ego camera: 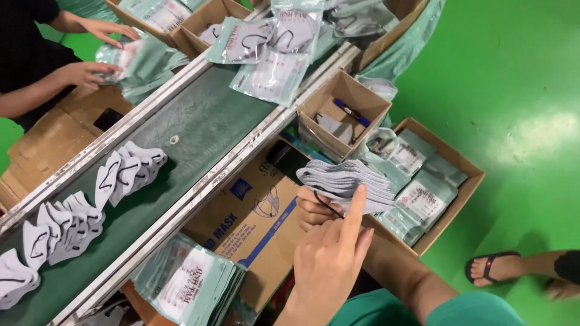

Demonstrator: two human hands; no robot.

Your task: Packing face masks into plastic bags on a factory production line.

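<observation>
Cardboard box [257,220] behind, left hand [314,208] half-hidden by masks [347,181].

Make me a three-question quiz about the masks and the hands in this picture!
1. Where is the stack of grey masks?
A. In the person's left hand
B. On the belt
C. On the floor

2. What colour is the floor?
A. Blue
B. Green
C. Red

3. What is the right hand doing?
A. Making a fist
B. Lying flat on a box
C. Touching the stack with its forefinger

Answers:
1 A, the left hand grips the stack from below.
2 B, it is bright green.
3 C, the forefinger meets the stack's edge.
</observation>
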